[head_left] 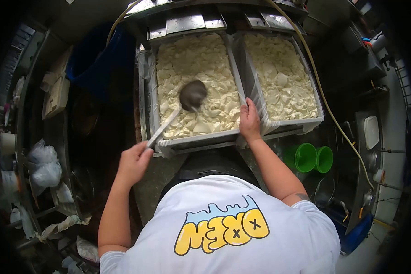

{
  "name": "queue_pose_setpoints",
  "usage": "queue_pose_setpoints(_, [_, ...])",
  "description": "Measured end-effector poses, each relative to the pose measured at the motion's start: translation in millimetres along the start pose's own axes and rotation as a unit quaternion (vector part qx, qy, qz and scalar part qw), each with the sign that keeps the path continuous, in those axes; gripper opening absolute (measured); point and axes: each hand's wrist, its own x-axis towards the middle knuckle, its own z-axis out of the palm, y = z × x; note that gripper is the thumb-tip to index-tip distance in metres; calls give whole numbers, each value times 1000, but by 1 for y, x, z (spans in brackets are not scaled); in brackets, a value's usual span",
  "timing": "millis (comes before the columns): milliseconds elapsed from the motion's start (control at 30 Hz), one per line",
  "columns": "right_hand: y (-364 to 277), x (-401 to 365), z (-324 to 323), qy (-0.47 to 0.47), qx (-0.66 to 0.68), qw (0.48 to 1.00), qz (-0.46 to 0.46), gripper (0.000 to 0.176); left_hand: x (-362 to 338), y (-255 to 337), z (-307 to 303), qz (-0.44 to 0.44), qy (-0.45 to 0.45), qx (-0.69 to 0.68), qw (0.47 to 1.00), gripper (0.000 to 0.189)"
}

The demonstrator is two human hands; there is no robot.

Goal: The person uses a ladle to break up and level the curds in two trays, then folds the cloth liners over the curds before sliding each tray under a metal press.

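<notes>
My left hand (134,163) is closed around the pale handle of a ladle (193,96). Its round, dark bowl is slightly blurred and rests at the surface of broken, pale yellow-white curds (210,121). These fill a cloth-lined rectangular box (201,140) in front of me. At that box's right side, near the front corner, my right hand (250,119) grips the cloth-covered rim, with some fingers hidden behind it. A second lined box (293,123), full of similar curds (281,80), stands close by on the right.
A yellowish hose (322,86) runs down the right side. Two green buckets (305,157) sit low at the right, and a large blue barrel (89,59) stands at the left. Plastic bags (44,166) hang by the left shelving. Metal plates (186,23) lie behind the boxes.
</notes>
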Motion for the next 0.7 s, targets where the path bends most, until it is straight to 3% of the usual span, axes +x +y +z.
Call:
queue_pose_setpoints(133, [-1,-2,0,12,-3,1000,0,48,4,-10,-22,-52,59,41,996,25])
queue_pose_setpoints(200, [1,0,0,9,7,1000,9,48,-11,-12,-37,-5,-56,51,997,27])
queue_pose_setpoints(267, [0,-1,0,13,6,1000,6,48,-28,-15,-56,7,-44,72,996,28])
queue_pose_setpoints(333, [-3,-2,1,19,6,1000,7,48,-38,2,-72,-52,-7,89,995,28])
queue_pose_setpoints(433, [-5,-2,-3,28,-7,999,22,46,-53,-1,-81,-36,-25,64,997,27])
queue_pose_setpoints(467, [-2,-1,-1,31,-11,999,22,46,-55,-1,-72,-8,-57,38,998,26])
queue_pose_setpoints(533, [0,1,4,35,-14,999,15,45,-46,25,-53,-38,-120,68,990,23])
queue_pose_setpoints(600, [4,0,6,48,-13,999,8,45,-15,17,-25,51,-103,78,990,21])
queue_pose_setpoints(667, [5,2,6,52,-22,998,9,45,38,-4,5,117,-42,172,977,21])
queue_pose_setpoints(700, [4,0,6,56,-30,998,14,45,67,-11,19,118,-6,168,979,22])
